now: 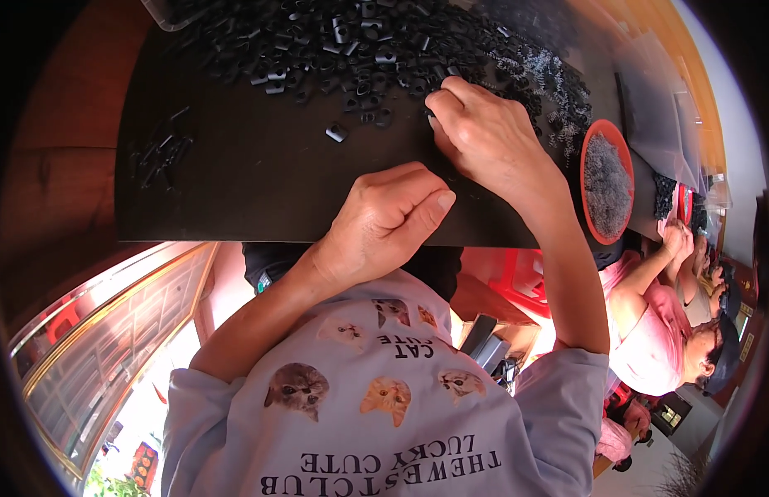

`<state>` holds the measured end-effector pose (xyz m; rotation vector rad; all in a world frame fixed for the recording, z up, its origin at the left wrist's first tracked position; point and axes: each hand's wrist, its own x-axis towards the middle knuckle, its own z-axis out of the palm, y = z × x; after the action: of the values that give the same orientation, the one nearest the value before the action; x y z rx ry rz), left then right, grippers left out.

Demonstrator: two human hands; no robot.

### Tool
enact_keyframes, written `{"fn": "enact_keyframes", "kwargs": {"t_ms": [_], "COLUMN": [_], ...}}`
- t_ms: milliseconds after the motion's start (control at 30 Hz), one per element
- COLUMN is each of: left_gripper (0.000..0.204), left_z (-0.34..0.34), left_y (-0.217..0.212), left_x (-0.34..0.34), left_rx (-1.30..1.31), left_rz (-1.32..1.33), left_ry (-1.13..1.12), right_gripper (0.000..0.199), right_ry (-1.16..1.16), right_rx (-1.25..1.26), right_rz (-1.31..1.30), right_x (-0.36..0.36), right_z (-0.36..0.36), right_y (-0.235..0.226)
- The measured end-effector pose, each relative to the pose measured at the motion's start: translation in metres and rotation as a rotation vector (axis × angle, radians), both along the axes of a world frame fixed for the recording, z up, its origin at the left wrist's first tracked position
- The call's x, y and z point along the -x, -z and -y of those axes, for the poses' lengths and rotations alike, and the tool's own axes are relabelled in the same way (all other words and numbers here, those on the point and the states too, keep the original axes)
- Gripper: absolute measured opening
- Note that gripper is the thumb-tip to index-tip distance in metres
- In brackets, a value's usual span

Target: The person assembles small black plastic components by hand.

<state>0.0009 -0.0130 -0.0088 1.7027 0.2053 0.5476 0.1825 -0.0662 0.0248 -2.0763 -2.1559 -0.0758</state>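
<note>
My left hand (389,217) is closed just above the table's near edge, its thumb pressed along the curled fingers. Whatever it may hold is hidden inside the fist. Farther out and to the right, my right hand (482,131) has its fingers curled together at the near edge of a heap of small black plastic parts (384,60). Its fingertips are turned away, so I cannot see what is between them. One loose black part (336,132) lies on the dark table (260,178), left of my right hand.
Thin black pins (162,153) lie scattered at the left. Small metal springs (550,79) are spread at the far right, beside an orange-red bowl (606,182) filled with more springs. A co-worker in a pink shirt (650,335) sits to the right, near a red stool (521,282).
</note>
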Motion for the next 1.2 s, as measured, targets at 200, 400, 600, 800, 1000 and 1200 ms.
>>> {"fn": "enact_keyframes", "kwargs": {"t_ms": [200,400,600,800,1000,1200], "left_gripper": [0.015,0.036,0.029,0.029,0.029,0.020], "left_z": [0.002,0.001,0.006,0.005,0.004,0.006], "left_y": [0.000,-0.002,-0.001,0.000,0.003,0.005], "left_x": [0.001,0.000,-0.002,-0.001,0.000,-0.002], "left_rx": [0.086,0.410,0.466,0.409,0.210,0.199], "left_rz": [-0.034,-0.070,0.006,0.010,-0.041,-0.012], "left_ry": [-0.031,-0.039,-0.120,-0.072,-0.032,-0.038], "right_gripper": [0.014,0.022,0.029,0.010,0.014,0.016], "right_ry": [-0.005,0.015,0.106,0.313,0.408,0.451], "right_rx": [-0.190,-0.340,-0.377,-0.276,-0.084,0.037], "right_rz": [-0.230,-0.725,-0.641,-0.566,-0.327,-0.094], "right_x": [0.005,0.029,0.054,-0.012,-0.011,-0.015], "right_z": [0.009,0.040,0.052,0.080,0.062,0.055], "right_y": [-0.004,-0.009,0.003,-0.008,-0.006,-0.001]}}
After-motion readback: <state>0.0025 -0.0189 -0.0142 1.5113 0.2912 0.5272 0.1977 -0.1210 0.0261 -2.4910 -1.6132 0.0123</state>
